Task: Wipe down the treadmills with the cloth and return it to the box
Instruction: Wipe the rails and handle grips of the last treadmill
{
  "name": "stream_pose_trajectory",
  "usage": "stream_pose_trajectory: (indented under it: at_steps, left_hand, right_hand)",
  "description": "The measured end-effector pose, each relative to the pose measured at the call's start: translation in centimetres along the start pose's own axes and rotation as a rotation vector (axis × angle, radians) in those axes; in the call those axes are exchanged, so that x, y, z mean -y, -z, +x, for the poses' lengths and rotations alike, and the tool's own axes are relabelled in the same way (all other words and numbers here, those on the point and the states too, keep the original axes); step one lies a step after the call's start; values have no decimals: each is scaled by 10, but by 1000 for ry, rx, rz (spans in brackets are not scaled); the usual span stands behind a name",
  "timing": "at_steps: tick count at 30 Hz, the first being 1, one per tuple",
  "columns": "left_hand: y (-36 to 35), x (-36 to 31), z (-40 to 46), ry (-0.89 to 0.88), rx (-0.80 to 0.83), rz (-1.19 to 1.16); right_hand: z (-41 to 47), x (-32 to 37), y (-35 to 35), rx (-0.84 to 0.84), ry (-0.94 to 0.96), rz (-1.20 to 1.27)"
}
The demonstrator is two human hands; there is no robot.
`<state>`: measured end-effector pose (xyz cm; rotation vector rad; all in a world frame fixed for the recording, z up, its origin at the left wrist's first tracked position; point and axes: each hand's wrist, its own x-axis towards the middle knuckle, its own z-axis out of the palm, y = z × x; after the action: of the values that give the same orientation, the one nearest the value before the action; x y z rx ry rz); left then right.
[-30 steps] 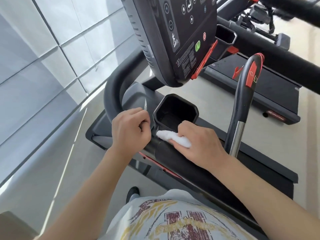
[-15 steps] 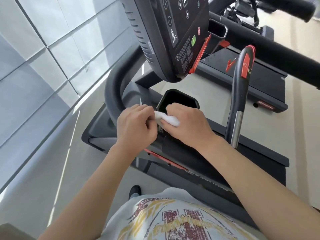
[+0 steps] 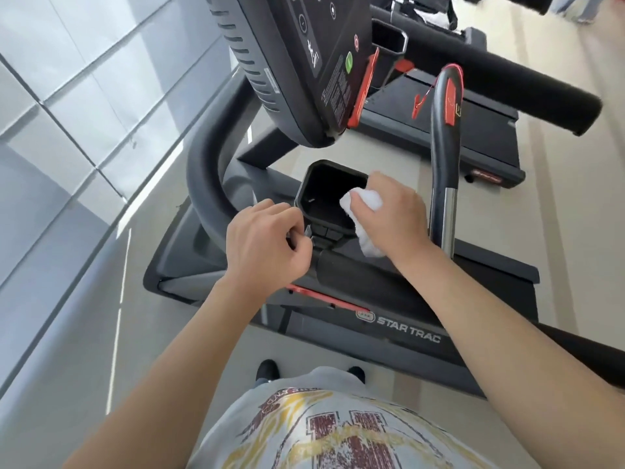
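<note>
While grey wall tiles [image 3: 67,106] flank, treadmill [image 3: 399,330] fills beige floor [image 3: 558,204].

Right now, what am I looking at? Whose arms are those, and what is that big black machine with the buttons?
You are seeing through a camera worn on a person's head, looking forward and down, so the two arms are that person's own. The big black machine is a treadmill, a machine for running indoors. The slanted panel with buttons at the top is its console. Under it sits a black cup holder. The right hand holds a white cloth against the cup holder's edge to wipe it clean. The left hand is curled beside the cup holder; I cannot tell if it grips anything. A second treadmill stands behind. At the bottom you see the person's printed shirt and the tips of their shoes.
</note>
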<state>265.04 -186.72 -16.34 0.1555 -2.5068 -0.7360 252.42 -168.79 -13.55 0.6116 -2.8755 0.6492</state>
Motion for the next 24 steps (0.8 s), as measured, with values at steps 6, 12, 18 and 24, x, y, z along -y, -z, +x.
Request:
stream_pose_trajectory:
  at_steps: [6,12,18,24]
  left_hand:
    - [4,-2,-6,16,110,56]
    - [7,-11,-14,67,97,21]
    - [11,-16,-20,89,62,-41]
    - [-1,-74,-28,-38,89,-182]
  right_hand:
    - [12,4,5,-10,-65,-70]
    - [-66,2,11,9,46,6]
    - [-92,-20,50,45,131,-40]
    - [-141,-70,81,-64,157,-147]
